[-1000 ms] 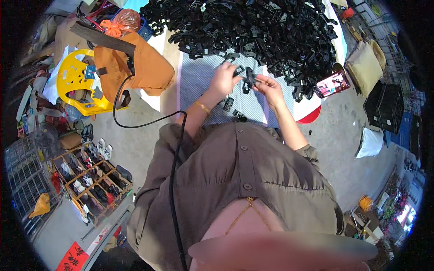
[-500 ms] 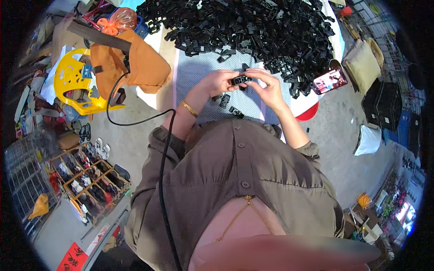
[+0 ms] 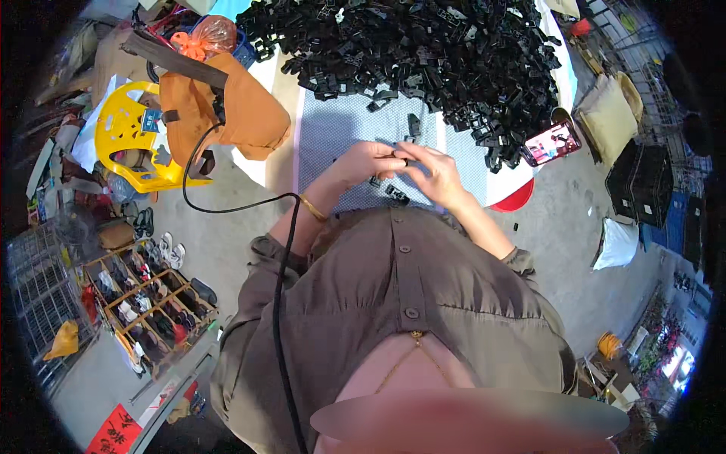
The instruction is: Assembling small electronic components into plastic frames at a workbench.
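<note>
Close to my body, over a pale checked cloth (image 3: pixel 325 129), my left hand (image 3: pixel 369 160) and my right hand (image 3: pixel 435 172) meet with bent fingers. A small black plastic piece (image 3: pixel 409 159) is pinched between them, mostly covered by the fingers. Which hand bears it more, I cannot tell. Beneath and around the hands lie loose black plastic pieces: one piece (image 3: pixel 414 124) just beyond the fingers, another piece (image 3: pixel 396 195) nearer my shirt. A big heap of similar black pieces (image 3: pixel 423 53) covers the far part of the table.
A lit phone (image 3: pixel 552 142) stands at the heap's right edge, above a red rounded object (image 3: pixel 516 198). On the left are an orange-brown bag (image 3: pixel 253 113) and a yellow plastic chair (image 3: pixel 113 121). A black cable (image 3: pixel 242 204) loops past my left arm. A shoe rack (image 3: pixel 147 303) stands lower left.
Both hands have come nearer my body, with the fingers now closed over the black piece, which showed plainly before. The loose piece beyond them is more exposed.
</note>
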The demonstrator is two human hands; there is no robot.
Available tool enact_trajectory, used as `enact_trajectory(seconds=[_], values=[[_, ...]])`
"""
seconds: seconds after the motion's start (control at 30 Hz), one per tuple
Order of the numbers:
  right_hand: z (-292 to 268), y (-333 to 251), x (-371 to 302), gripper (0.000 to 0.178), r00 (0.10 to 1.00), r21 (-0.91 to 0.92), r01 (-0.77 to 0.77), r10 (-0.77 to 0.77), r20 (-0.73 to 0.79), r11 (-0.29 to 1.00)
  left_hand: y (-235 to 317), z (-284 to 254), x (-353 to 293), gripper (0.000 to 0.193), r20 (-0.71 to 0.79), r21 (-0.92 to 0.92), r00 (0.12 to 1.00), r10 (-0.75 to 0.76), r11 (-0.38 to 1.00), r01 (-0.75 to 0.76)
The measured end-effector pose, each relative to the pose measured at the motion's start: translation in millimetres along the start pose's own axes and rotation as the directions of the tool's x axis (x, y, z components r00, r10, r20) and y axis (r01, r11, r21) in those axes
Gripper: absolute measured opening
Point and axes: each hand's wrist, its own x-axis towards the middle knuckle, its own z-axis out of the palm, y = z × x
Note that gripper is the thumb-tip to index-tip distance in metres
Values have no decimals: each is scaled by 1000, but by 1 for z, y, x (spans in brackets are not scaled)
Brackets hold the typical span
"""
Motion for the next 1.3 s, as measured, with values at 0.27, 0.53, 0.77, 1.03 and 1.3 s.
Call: enact_trajectory(seconds=[0.27, 0.53, 0.77, 1.03, 1.3], values=[[9, 44, -15, 36, 994, 239, -85, 100, -53, 967, -8, 1, -10, 27, -255, 284, 918, 304, 931, -230], [9, 83, 23, 39, 906, -388, -422, 370, -204, 820, -57, -53, 30, 30, -229, 861, 787, 573, 496, -110], [10, 111, 27, 34, 890, -226, -453, 422, -173, 862, -24, -23, 32, 31, -163, 960, 960, 229, 263, 100], [-15, 86, 13, 30, 893, -401, -449, 423, -157, 798, -45, 40, 84, 46, -196, 929, 859, 474, 371, 8], [-90, 105, 116, 20, 866, -416, -279, 40, -499, 865, -67, 11, 89, 34, -271, 795, 733, 624, 575, -195]])
